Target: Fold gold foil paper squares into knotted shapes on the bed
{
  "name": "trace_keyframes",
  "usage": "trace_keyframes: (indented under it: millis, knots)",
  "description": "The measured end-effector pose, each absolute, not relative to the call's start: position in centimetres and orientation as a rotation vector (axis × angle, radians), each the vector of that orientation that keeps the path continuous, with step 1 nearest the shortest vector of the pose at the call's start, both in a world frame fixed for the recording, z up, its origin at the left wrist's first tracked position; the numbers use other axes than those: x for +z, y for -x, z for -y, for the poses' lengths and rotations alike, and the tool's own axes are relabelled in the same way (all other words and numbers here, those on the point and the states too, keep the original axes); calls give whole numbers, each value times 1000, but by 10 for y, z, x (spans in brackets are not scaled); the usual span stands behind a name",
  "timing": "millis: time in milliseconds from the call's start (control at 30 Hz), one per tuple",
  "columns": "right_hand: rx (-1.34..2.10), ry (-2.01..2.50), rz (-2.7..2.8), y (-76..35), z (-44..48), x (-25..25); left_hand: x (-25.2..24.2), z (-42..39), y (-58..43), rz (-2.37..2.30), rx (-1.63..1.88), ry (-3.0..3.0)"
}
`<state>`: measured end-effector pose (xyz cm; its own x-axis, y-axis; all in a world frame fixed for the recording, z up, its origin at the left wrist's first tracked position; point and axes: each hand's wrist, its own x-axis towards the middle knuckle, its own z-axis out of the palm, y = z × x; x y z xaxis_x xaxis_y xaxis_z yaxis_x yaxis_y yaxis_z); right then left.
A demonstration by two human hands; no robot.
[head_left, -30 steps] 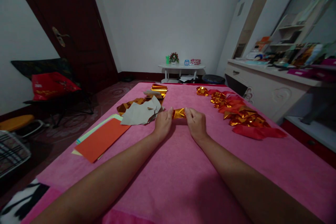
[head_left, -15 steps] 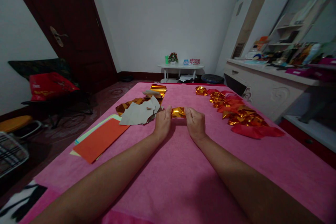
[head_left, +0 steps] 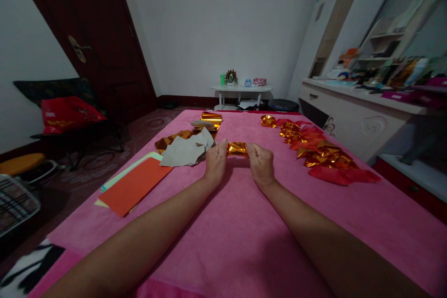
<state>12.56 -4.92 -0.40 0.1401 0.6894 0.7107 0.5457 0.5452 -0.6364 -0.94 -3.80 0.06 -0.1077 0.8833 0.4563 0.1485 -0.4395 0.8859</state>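
Left hand and right hand pinch opposite ends of gold foil — roughly midway between the side edges of the pink surface — grey paper nearer its left edge, crumpled gold pieces nearer the right

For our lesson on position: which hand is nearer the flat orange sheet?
Left. The left hand is right of the orange sheet; the right hand is farther right, beyond the gold foil.

dim light | glints on gold foil | shadow on pink cloth | edges stretched
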Motion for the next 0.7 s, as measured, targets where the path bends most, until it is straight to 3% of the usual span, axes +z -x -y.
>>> trace_keyframes:
  millis: [200,433,700]
  knots:
    - [133,1118,1492,-128,47,-6,-1,39,11,-1127,1709,-1670]
    - [149,1166,1376,-133,44,-5,0,47,8,-1147,1606,-2053]
    - [130,1170,1385,-134,45,-5,0,48,7,-1172,1599,-2032]
